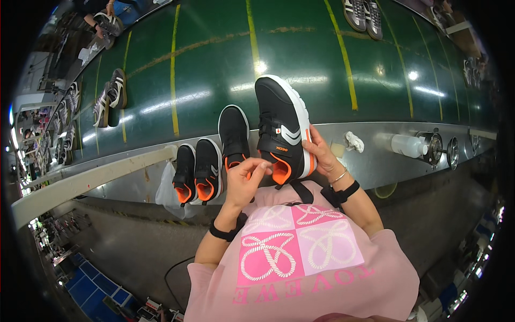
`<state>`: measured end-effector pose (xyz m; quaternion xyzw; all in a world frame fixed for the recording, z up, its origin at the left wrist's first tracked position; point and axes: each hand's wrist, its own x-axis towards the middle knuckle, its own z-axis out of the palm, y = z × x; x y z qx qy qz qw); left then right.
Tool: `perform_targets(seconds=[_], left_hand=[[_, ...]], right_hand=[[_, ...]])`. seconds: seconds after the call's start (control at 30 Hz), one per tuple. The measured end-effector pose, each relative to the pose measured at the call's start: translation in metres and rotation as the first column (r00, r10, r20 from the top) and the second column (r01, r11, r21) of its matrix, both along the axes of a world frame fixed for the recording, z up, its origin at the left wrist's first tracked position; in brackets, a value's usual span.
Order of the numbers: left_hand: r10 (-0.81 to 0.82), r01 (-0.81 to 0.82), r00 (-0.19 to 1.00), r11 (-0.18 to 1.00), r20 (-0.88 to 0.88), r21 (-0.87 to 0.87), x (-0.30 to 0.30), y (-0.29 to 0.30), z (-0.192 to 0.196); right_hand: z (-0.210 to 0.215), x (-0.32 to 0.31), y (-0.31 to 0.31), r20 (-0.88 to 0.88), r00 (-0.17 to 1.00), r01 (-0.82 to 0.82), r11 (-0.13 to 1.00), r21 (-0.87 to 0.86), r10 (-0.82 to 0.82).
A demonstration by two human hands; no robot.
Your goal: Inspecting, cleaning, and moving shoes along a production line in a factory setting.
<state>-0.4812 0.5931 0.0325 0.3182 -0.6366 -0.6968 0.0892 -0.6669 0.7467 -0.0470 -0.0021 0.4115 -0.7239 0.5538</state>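
Observation:
A black sneaker [281, 121] with a white sole, grey chevron stripes and an orange lining is held up in front of me, toe pointing away. My right hand [323, 154] grips it along the right side of its heel. Close by the orange-lined opening, my left hand [247, 181] is closed, thumb and fingertips pinched together; whatever lies between them is too small to make out. Just left of the held one stands a similar black sneaker [234, 131], partly behind my left hand. Two more sneakers, one outer [185, 169] and one inner [207, 166], sit side by side farther left.
A green conveyor belt [214, 64] with yellow lines runs beyond the metal ledge [370, 147]. Grey striped shoes [110, 96] ride on it. On the ledge are a crumpled white cloth [354, 141] and a white bottle [409, 145]. A pale rail [96, 180] crosses at left; a co-worker's hands [99, 27] hold a shoe.

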Motion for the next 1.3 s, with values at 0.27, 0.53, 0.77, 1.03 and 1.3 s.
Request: perform_targets(seconds=[0.27,0.53,0.77,1.03,1.3], left_hand=[[-0.015,0.007,1.0,0.953,0.022,0.303,-0.012,0.003,0.004],[0.114,-0.112,0.993,0.848,0.029,0.518,-0.02,-0.004,0.019],[0.175,-0.201,0.98,0.839,0.099,0.506,-0.007,0.0,0.025],[0.16,-0.195,0.981,0.85,0.112,0.489,-0.006,0.014,0.029],[0.143,-0.181,0.983,0.854,0.115,0.488,-0.01,0.022,0.032]], right_hand=[[0.028,0.015,-0.007,-0.042,0.998,0.048,0.995,-0.092,-0.052],[0.041,0.017,-0.005,-0.163,0.985,-0.072,0.996,-0.05,0.063],[0.036,0.0,0.022,-0.318,0.944,-0.061,0.994,0.085,0.085],[0.087,-0.01,0.014,-0.998,-0.03,0.209,0.977,0.046,0.053],[0.098,0.0,-0.02,-0.977,-0.213,0.121,0.993,0.0,0.026]])
